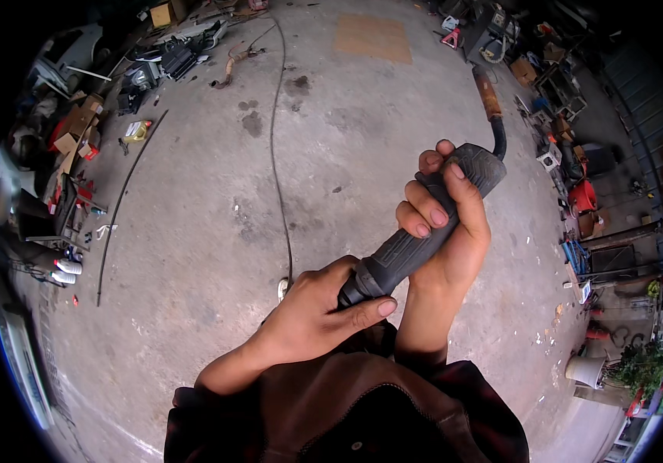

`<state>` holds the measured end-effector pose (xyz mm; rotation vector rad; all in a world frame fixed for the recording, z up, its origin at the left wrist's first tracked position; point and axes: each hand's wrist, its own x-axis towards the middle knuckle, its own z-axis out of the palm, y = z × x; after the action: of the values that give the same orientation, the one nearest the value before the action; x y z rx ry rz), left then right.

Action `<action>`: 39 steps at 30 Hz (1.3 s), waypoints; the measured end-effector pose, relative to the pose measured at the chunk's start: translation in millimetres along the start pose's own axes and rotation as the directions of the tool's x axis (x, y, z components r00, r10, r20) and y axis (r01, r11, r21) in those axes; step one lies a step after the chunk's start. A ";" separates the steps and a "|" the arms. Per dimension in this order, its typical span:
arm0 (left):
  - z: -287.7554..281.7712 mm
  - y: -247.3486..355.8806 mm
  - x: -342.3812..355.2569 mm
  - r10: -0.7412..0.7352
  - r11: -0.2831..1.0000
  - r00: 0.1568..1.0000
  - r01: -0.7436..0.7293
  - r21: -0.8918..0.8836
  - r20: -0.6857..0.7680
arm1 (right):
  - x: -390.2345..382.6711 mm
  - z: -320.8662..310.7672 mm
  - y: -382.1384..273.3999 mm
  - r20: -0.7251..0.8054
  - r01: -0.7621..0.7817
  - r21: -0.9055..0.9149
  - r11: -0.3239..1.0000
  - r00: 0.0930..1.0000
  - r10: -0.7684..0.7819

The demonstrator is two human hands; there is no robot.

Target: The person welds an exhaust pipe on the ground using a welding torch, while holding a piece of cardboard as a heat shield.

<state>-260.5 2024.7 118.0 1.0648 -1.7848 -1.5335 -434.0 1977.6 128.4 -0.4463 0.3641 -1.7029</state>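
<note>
Stained concrete floor [192, 231] spreads below, with tools and cardboard boxes [77, 127] heaped along its left edge and a thin black cable [277, 139] running across it. Both forearms rise from the lower edge. The right hand [447, 231] is clenched around the upper part of a dark ribbed tool handle [416, 231], held tilted in mid-air. The left hand [323, 309] grasps the handle's lower end, thumb across it. A hose [493, 116] leaves the top. A white pot [582, 370] holds a green plant [640, 366].

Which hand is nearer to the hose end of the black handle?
Right. The right hand grips the black handle just below its hose end; the left hand pinches the opposite, lower end.
</note>
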 end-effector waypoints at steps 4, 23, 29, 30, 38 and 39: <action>-2.1 -5.0 3.8 0.096 0.995 0.995 -0.096 0.016 -0.009 | 3.2 -7.2 -1.0 -0.004 -0.003 0.033 0.999 1.000 0.003; -1.4 -12.1 15.6 0.089 0.995 0.995 -0.086 0.057 -0.052 | 25.8 -26.6 -3.8 -0.010 0.025 -0.012 1.000 1.000 -0.025; -2.9 -15.7 17.2 0.084 0.993 0.994 -0.079 0.085 -0.064 | 26.8 -24.8 1.7 -0.032 0.061 -0.017 0.998 0.998 -0.062; -3.1 -15.3 17.5 0.080 0.994 0.995 -0.075 0.082 -0.067 | 26.8 -24.1 2.5 -0.044 0.072 -0.026 0.997 0.996 -0.073; -3.5 -18.9 17.4 0.096 0.992 0.990 -0.087 0.094 -0.105 | 28.0 -28.6 8.6 0.027 0.103 0.021 0.994 0.994 -0.104; -4.5 -17.9 17.2 0.073 0.993 0.993 -0.064 0.101 -0.091 | 28.0 -29.5 9.5 0.021 0.108 0.015 0.994 0.994 -0.109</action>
<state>-262.1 2007.2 99.9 1.0927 -1.8280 -1.3445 -444.3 1948.1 100.7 -0.4813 0.3167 -1.8038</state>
